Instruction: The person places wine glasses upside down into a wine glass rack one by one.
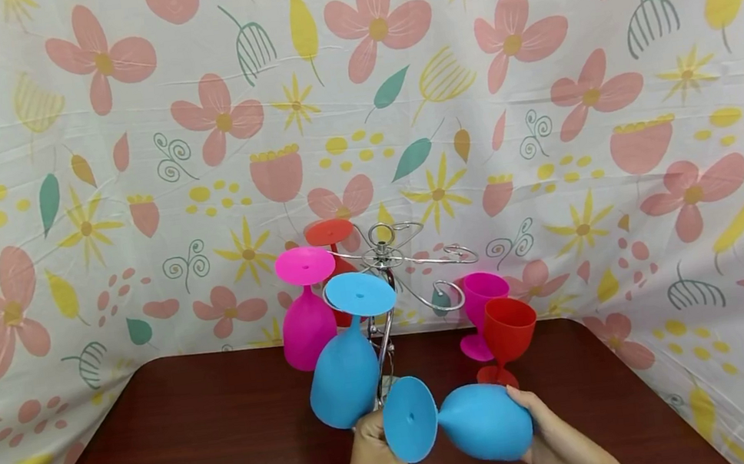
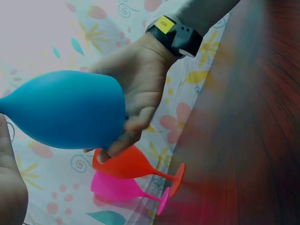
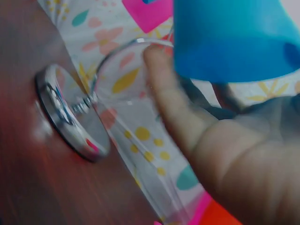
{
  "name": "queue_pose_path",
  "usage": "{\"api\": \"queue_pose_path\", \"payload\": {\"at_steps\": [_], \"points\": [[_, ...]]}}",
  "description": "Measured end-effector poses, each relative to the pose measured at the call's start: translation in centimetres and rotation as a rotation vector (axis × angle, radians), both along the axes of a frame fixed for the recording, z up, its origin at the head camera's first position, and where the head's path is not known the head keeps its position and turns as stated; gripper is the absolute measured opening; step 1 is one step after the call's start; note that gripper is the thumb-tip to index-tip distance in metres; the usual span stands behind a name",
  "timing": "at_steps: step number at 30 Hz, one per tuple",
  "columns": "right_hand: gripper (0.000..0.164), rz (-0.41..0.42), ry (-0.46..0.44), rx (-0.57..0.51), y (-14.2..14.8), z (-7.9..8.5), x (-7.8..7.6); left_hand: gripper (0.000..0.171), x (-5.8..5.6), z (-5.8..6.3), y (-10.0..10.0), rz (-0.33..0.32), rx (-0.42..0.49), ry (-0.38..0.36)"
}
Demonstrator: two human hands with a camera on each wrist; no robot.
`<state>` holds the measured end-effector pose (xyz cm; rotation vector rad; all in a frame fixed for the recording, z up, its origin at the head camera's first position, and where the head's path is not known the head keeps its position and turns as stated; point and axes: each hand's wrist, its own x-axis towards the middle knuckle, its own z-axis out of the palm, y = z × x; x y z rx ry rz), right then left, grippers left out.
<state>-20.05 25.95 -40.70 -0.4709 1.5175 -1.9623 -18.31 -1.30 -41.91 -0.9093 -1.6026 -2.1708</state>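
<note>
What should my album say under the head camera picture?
Right-hand fingers hold a blue goblet sideways while three goblets hang upside down from a metal rack.

Free room lies over the dark reddish-brown wood-grain table [image 1: 161, 443] at lower left, while the silvery curled-wire metal rack [image 1: 383, 255] and upside-down matte blue goblet [image 1: 344, 378] block the centre, an upright red goblet [image 1: 506, 343] the lower right

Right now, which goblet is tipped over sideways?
The blue goblet in the right hand. Unlike it, the other blue goblet, left pink goblet and back red goblet are upside down; the right pink goblet and right red goblet stand upright.
</note>
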Motion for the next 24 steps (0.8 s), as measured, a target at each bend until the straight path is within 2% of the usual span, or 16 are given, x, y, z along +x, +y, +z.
{"api": "queue_pose_path", "payload": {"at_steps": [4,6,8,11,15,21,24], "points": [[0.048,0.108,0.236,0.075,0.7,0.5,-0.2,0.012,0.3,0.3,-0.2,-0.069,-0.026,-0.064],[0.045,0.118,0.325,0.128,0.8,1.0,0.0,0.01,0.4,0.3,-0.2,-0.097,-0.053,-0.076],[0.044,0.1,0.389,0.194,0.7,1.5,0.4,0.013,0.5,0.4,-0.3,-0.109,-0.082,-0.073],[0.042,0.049,0.444,0.297,0.2,2.2,1.1,0.016,0.4,0.4,-0.2,-0.091,-0.106,-0.037],[0.038,0.001,0.557,0.355,-1.1,2.7,1.9,0.013,0.3,0.5,-0.2,-0.104,-0.102,-0.016],[0.035,-0.057,0.934,0.375,-3.2,2.5,2.7,0.014,0.4,0.6,-0.4,-0.092,-0.147,-0.04],[0.032,-0.111,1.037,0.406,-4.0,2.5,3.1,0.021,0.6,0.8,-0.6,-0.128,-0.142,-0.076]]}}
